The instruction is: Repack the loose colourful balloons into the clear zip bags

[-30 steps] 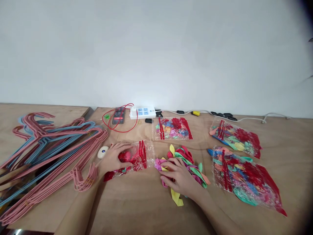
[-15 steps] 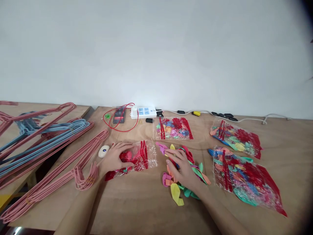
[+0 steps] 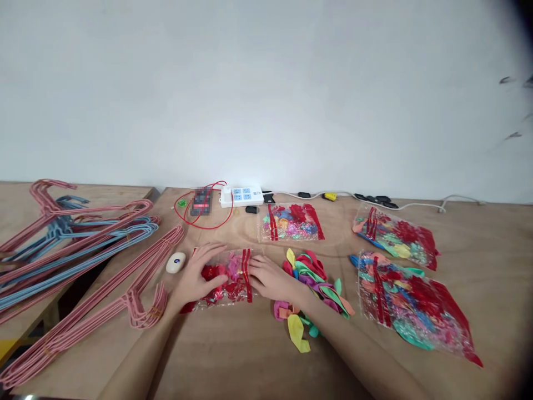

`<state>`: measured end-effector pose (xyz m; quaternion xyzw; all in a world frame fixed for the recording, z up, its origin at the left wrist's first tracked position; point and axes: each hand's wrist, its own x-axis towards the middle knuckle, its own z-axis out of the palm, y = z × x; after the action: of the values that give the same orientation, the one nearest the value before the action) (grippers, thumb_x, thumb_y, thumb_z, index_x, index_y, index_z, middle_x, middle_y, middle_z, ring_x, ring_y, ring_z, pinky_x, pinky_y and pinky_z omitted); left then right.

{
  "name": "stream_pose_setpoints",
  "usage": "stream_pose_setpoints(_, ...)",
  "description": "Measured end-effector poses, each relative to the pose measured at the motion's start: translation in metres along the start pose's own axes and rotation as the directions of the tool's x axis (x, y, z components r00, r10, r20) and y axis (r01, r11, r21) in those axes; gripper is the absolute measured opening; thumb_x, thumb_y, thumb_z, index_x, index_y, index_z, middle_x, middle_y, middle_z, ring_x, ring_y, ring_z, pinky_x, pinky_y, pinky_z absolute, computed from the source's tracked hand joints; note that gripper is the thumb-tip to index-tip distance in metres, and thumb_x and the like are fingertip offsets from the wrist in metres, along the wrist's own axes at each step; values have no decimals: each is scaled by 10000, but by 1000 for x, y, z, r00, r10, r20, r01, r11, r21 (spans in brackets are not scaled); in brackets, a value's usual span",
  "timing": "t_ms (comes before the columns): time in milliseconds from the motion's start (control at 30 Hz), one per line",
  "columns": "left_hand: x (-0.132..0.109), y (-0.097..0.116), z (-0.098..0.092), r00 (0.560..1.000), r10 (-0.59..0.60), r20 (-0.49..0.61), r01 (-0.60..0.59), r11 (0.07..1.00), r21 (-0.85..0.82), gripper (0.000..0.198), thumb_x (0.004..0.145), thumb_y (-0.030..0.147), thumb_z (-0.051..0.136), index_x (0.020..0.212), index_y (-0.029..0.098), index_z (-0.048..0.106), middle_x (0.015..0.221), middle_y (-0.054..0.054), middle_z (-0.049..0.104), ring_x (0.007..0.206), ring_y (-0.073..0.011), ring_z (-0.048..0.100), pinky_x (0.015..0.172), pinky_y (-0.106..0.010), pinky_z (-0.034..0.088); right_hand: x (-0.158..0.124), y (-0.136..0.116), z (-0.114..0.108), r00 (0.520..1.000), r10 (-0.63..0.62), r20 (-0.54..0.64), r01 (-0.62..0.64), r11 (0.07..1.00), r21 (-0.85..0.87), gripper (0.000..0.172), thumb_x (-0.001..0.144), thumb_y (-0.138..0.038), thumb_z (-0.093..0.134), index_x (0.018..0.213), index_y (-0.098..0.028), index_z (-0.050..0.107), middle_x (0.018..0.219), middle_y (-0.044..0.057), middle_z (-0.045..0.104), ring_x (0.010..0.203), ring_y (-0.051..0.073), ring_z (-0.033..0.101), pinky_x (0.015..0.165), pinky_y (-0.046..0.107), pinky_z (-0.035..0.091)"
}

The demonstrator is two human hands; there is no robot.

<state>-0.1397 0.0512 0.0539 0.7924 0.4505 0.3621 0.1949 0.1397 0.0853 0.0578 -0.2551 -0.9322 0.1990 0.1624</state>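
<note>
My left hand (image 3: 196, 273) lies over the left part of a clear zip bag (image 3: 233, 283) with a red seal strip, holding it against the table. Red and pink balloons fill the bag. My right hand (image 3: 270, 279) sits at the bag's right end, fingertips on the red strip. Just right of that hand lies a loose heap of coloured rubber balloons (image 3: 310, 294), yellow, green, pink and red. Close beside my left hand rests a white oval object (image 3: 176, 263).
Pink and blue wire hangers (image 3: 83, 244) lie in a heap at the left, over the table edge gap. Several filled balloon bags (image 3: 291, 222) lie on the wooden table (image 3: 250, 361). A white power strip (image 3: 241, 196) and red wire stand at the back.
My right hand has moved left from the balloon heap to the bag's right end. The heap has spread less under it, and the view has tilted slightly.
</note>
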Motion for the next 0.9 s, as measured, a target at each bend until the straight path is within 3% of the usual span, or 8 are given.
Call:
stream_pose_setpoints(133, -8, 21, 11, 1000, 6, -15, -7, 997, -75, 495, 1017, 424, 687, 1488, 287, 619, 1508, -113, 635, 1423, -331, 560, 1226, -567, 418, -6, 6, 7, 1000, 10, -29, -10, 1000, -10, 141, 1054, -170, 612, 1113, -196, 737, 1225, 100, 738, 1220, 245, 616, 1088, 416, 496)
stream_pose_setpoints(300, -21, 45, 17, 1000, 21, 10, -20, 994, -106, 470, 1030, 338, 695, 1491, 321, 603, 1490, -96, 647, 1415, -305, 574, 1230, -568, 429, -12, 16, 12, 998, 38, -49, -39, 999, -18, 268, 1038, -158, 610, 1283, -202, 709, 1344, 124, 697, 1291, 275, 586, 1106, 472, 496)
stream_pose_setpoints(400, -37, 60, 16, 999, 29, 28, -28, 998, -56, 499, 1034, 310, 688, 1517, 346, 570, 1488, -81, 650, 1410, -297, 582, 1208, -540, 464, -13, 20, 15, 997, 48, -58, -49, 999, -23, 265, 1016, -141, 618, 1260, -187, 710, 1331, 128, 694, 1277, 281, 580, 1094, 478, 507)
stream_pose_setpoints(467, -53, 65, 13, 999, 40, -4, -40, 997, 61, 513, 1020, 300, 699, 1510, 371, 567, 1421, -64, 692, 1331, -297, 636, 1155, -522, 502, -13, 22, 17, 997, 46, -62, -48, 999, -22, 245, 1018, -148, 616, 1240, -184, 713, 1335, 127, 691, 1277, 284, 575, 1100, 481, 507)
stream_pose_setpoints(567, -85, 61, 2, 989, 14, -145, 32, 951, 307, 406, 1002, 302, 696, 1387, 418, 640, 1195, -27, 771, 1131, -308, 710, 1047, -527, 528, -13, 22, 19, 996, 46, -70, -48, 999, -22, 231, 1044, -183, 600, 1243, -189, 717, 1336, 122, 695, 1277, 292, 572, 1110, 490, 504)
stream_pose_setpoints(667, -121, 43, -14, 945, -132, -300, 264, 848, 460, 311, 978, 443, 704, 1283, 390, 677, 1140, -47, 772, 1074, -358, 702, 992, -568, 516, -14, 22, 20, 996, 49, -78, -51, 998, -25, 236, 1065, -203, 585, 1261, -190, 716, 1348, 123, 693, 1286, 289, 567, 1120, 490, 501)
stream_pose_setpoints(733, -144, 30, -24, 920, -186, -346, 350, 786, 509, 293, 966, 523, 701, 1206, 355, 695, 1107, -56, 774, 1045, -374, 701, 949, -577, 527, -14, 22, 20, 996, 53, -76, -55, 998, -23, 229, 1069, -207, 584, 1253, -196, 721, 1349, 123, 690, 1296, 282, 564, 1126, 490, 498)
stream_pose_setpoints(900, -174, 10, -36, 901, -190, -390, 380, 780, 498, 192, 1008, 476, 653, 966, 309, 738, 964, -60, 790, 1084, -358, 718, 965, -540, 565, -14, 22, 20, 996, 58, -72, -60, 998, -24, 212, 1071, -210, 580, 1222, -210, 730, 1356, 117, 687, 1303, 288, 570, 1132, 505, 495)
